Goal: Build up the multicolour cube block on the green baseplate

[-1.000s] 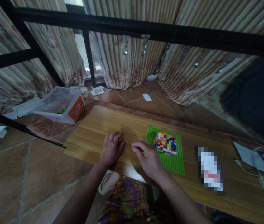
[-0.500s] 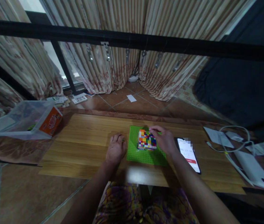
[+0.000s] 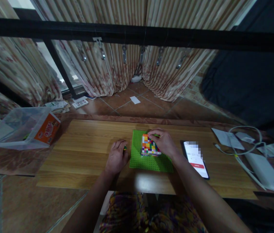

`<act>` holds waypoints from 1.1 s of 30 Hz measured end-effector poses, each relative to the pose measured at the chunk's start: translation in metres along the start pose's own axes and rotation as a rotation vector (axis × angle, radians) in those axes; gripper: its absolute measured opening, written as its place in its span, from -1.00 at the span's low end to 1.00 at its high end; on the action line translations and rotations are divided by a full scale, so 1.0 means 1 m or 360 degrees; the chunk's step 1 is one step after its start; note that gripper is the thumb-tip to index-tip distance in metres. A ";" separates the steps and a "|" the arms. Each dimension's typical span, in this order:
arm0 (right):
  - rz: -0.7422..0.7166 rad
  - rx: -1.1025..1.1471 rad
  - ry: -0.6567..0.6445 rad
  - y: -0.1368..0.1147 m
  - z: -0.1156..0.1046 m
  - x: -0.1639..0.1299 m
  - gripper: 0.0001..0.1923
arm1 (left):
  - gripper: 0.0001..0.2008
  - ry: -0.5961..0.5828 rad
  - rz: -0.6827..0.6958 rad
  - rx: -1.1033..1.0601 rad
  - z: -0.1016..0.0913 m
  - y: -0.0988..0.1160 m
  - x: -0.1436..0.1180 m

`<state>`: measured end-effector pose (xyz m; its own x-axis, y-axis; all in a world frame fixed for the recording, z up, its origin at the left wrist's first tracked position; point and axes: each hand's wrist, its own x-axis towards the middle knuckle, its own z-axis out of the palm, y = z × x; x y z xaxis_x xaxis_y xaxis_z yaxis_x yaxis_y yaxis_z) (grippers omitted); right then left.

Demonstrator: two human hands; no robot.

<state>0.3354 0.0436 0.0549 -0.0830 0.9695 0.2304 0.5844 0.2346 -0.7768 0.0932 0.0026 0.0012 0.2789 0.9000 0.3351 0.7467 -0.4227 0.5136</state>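
Poising right hand (image 3: 164,142), can't tell if gripping, over multicoloured plastic-brick block (image 3: 148,147); curling left hand (image 3: 116,158) round green-yellow brick (image 3: 125,148). Likely placing; needs aligning.

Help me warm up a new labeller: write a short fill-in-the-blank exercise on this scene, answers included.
1. The block stack sits on a studded baseplate coloured ____.
2. The hand at the block stack is the person's ____ one.
3. The printed panel on the clear plastic bin is mainly ____.
4. Seen from the person, the phone lies to the ____ of the baseplate.

Missing words: green; right; orange; right.
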 end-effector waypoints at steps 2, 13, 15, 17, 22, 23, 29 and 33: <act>0.0026 -0.0002 -0.0006 -0.001 0.000 0.000 -0.87 | -0.61 -0.0005 0.0000 -0.0017 -0.001 0.001 0.000; 0.0178 0.0015 -0.0093 -0.007 0.000 0.004 -0.85 | -0.60 0.0007 0.0005 -0.0043 -0.001 -0.001 -0.001; 0.0199 0.0036 -0.0108 -0.007 0.000 0.004 -0.85 | -0.61 0.0008 0.0003 -0.0054 -0.002 0.000 -0.001; 0.0217 0.0068 -0.0110 -0.006 0.000 0.005 -0.86 | -0.62 0.0011 0.0007 -0.0069 -0.002 0.000 -0.001; 0.0224 0.0111 -0.0116 -0.003 0.001 0.006 -0.86 | -0.62 0.0004 -0.0008 -0.0104 -0.001 -0.001 -0.001; 0.0223 0.0114 -0.0116 -0.002 0.001 0.005 -0.86 | -0.61 0.0003 -0.0016 -0.0113 -0.001 -0.002 -0.001; 0.0104 -0.0030 0.0185 -0.019 0.000 -0.013 -0.78 | -0.58 0.0041 -0.0095 -0.0142 -0.002 0.000 -0.002; -0.0197 -0.0185 0.0246 -0.059 0.010 -0.033 -0.77 | -0.52 0.0066 -0.0138 -0.0219 -0.003 0.001 -0.004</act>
<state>0.2960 -0.0020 0.0871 -0.0402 0.9095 0.4138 0.6672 0.3327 -0.6665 0.0914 -0.0014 0.0029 0.1896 0.9298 0.3156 0.6764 -0.3567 0.6444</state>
